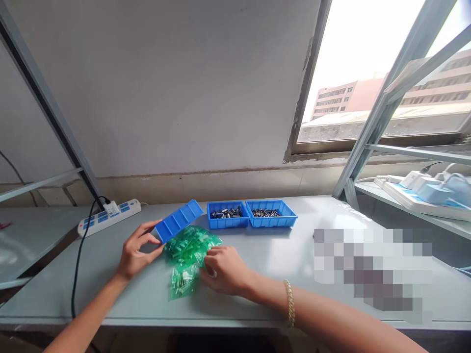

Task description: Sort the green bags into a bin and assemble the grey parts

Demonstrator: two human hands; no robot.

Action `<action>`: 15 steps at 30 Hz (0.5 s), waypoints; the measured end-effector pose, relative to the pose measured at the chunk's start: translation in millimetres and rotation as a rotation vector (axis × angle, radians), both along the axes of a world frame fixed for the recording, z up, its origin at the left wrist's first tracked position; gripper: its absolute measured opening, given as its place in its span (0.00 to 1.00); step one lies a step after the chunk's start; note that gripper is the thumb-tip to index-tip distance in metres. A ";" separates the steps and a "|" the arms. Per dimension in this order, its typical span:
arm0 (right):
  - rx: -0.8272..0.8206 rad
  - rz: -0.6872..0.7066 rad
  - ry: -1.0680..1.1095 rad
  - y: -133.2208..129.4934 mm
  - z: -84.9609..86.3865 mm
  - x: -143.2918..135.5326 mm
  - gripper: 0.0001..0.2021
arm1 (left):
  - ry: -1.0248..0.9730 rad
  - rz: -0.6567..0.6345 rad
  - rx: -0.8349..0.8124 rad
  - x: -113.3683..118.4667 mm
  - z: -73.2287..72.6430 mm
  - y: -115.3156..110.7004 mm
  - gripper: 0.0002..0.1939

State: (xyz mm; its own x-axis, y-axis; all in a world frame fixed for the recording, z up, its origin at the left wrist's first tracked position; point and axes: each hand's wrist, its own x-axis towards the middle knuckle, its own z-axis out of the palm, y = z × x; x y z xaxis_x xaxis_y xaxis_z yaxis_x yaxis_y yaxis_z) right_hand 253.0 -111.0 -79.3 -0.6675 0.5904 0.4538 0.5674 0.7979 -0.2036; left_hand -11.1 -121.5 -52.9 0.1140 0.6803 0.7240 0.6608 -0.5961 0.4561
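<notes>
My left hand (pixel 138 250) grips one end of a blue plastic bin (pixel 179 221), thumb below and fingers above. The bin is tilted up off the table, its ribbed side toward me; its inside is hidden. Just under and to the right of it lies a pile of green plastic bags (pixel 193 245) with small pieces in them. At the pile's right edge, my right hand (pixel 226 269) has its fingers curled inward, close to a smaller green bag (pixel 183 282) at the front. What its fingertips hold, if anything, is hidden.
Behind the bags stand two blue bins, one with dark metal pieces (pixel 226 213), the other with small screw-like parts (pixel 267 213). A power strip (pixel 109 218) with a black cable (pixel 78 264) lies at left. Metal frame posts (pixel 362 127) rise at both sides. A blurred patch covers the right.
</notes>
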 end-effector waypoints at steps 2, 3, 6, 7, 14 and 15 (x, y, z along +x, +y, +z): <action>-0.004 0.005 0.018 0.2 -0.3 -0.6 0.13 | -0.075 0.052 0.002 -7.2 4.4 17.0 0.08; -0.007 0.009 0.028 0.2 -0.5 -0.9 0.13 | -0.114 0.080 -0.002 -10.3 7.8 27.5 0.06; -0.020 0.011 0.060 1.5 -2.1 -1.7 0.13 | -0.216 0.189 -0.070 -17.0 19.7 65.3 0.15; -0.026 0.008 0.072 2.5 -2.8 -1.9 0.13 | -0.250 0.232 -0.102 -18.3 23.4 79.0 0.15; -0.058 -0.042 0.175 11.0 -4.2 -0.9 0.14 | -0.364 0.391 -0.401 -8.8 24.7 146.6 0.15; -0.060 -0.047 0.189 11.8 -3.4 -0.5 0.14 | -0.362 0.379 -0.438 -5.6 22.7 150.4 0.15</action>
